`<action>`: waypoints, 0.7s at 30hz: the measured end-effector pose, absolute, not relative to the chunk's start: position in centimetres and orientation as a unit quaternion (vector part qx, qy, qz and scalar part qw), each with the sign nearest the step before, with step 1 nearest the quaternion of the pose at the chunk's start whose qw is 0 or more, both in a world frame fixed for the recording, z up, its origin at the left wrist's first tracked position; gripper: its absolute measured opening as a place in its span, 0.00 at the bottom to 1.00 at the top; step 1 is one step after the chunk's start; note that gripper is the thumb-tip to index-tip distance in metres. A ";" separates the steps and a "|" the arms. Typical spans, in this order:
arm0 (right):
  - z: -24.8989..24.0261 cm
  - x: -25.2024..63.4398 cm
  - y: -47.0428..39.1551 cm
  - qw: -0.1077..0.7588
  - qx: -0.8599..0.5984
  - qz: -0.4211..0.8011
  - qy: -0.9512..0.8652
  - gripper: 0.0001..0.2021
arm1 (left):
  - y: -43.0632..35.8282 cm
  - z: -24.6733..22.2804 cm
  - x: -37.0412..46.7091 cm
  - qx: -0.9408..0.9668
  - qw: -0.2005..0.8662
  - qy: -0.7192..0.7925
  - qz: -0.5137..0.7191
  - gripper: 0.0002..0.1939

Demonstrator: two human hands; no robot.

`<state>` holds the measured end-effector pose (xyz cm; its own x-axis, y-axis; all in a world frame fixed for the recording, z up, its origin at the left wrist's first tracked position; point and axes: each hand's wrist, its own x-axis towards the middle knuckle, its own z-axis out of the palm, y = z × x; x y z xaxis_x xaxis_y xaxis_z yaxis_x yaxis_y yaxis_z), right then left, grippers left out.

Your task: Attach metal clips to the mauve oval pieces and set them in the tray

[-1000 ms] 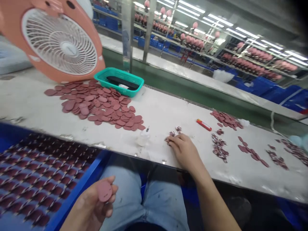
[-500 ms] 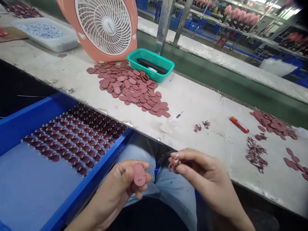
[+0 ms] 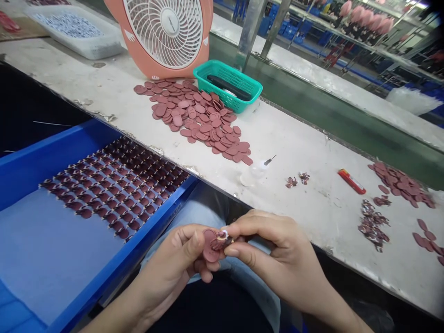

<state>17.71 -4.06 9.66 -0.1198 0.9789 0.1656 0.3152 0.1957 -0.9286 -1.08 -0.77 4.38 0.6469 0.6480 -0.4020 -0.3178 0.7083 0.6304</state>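
Observation:
Between the thumb and fingers of my left hand [image 3: 185, 259] is a flat reddish-brown oval disc [image 3: 209, 246]. My right hand [image 3: 274, 249] pinches a small dark-red figurine with white and yellow bits [image 3: 222, 240], which lies over the right part of the disc. Both hands are close together above my lap, in front of the table edge. A large pile of similar discs [image 3: 204, 120] spreads on the table beyond them. More small figurines [image 3: 373, 225] lie in a cluster at the right.
A blue tray [image 3: 78, 296] at the left holds rows of dark-red pieces. Behind the disc pile stand an orange fan [image 3: 169, 27] and a green basket [image 3: 229, 85]. A red tube [image 3: 351, 181] and another disc pile [image 3: 398, 182] lie at the right. A white tub [image 3: 74, 30] sits at the back left.
My right hand has moved left to my left hand, bringing the figurine onto the disc. The camera view has shifted slightly, so the table things appear a little further right and higher.

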 end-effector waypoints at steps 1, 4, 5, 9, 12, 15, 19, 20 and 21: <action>9.7 17.7 -4.0 0.431 -0.501 0.379 -0.648 0.07 | -0.8 4.4 -1.1 0.262 0.869 0.315 0.278 0.22; 9.7 17.7 -4.0 0.429 -0.493 0.365 -0.663 0.07 | -0.7 4.4 -1.0 0.254 0.869 0.322 0.277 0.21; 9.8 17.8 -4.0 0.428 -0.489 0.362 -0.668 0.07 | -0.7 4.4 -1.0 0.251 0.869 0.326 0.275 0.21; 9.9 17.9 -4.1 0.410 -0.484 0.356 -0.686 0.07 | -0.6 4.5 -0.8 0.243 0.869 0.343 0.263 0.21; 10.0 17.9 -4.0 0.398 -0.485 0.351 -0.695 0.07 | -0.6 4.5 -0.8 0.238 0.869 0.348 0.259 0.21; 10.0 18.0 -3.9 0.392 -0.490 0.348 -0.697 0.05 | -0.7 4.4 -0.8 0.226 0.872 0.346 0.260 0.20; 10.1 18.0 -3.8 0.385 -0.500 0.360 -0.687 0.06 | -0.7 4.3 -0.8 0.215 0.876 0.344 0.261 0.20; 10.1 18.1 -3.8 0.383 -0.501 0.362 -0.687 0.07 | -0.7 4.3 -0.8 0.212 0.876 0.345 0.262 0.20; 10.1 18.1 -3.8 0.382 -0.501 0.362 -0.687 0.07 | -0.7 4.3 -0.8 0.209 0.876 0.346 0.264 0.20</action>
